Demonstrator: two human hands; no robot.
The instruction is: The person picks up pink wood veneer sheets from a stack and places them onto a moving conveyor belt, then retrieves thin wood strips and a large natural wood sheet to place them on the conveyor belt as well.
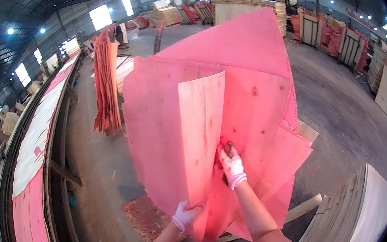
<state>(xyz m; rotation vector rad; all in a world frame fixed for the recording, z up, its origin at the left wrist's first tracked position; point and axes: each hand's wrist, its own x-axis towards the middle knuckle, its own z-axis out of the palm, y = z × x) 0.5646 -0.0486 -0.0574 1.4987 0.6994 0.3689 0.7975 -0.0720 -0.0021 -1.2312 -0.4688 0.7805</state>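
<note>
Several large pink wood veneer sheets (pixel 259 108) stand in a loose, fanned stack in front of me, some with knots. A paler pink veneer sheet (pixel 202 134) stands upright and slightly curled at the front. My left hand (pixel 185 215), in a white glove, grips the lower left edge of this paler sheet, part of its fingers hidden. My right hand (pixel 233 167), in a white glove with deep pink stains, is closed at the dark gap beside that sheet. What lies in its fingers is dark and cannot be made out.
To the left runs a long conveyor (pixel 45 153) carrying white and pink veneer. Beyond the stack, a bundle of red sheets (pixel 104 83) stands upright. Pale veneer (pixel 350 213) is piled at the lower right. Loaded racks (pixel 333 38) line the far right; a person (pixel 121 34) stands far back.
</note>
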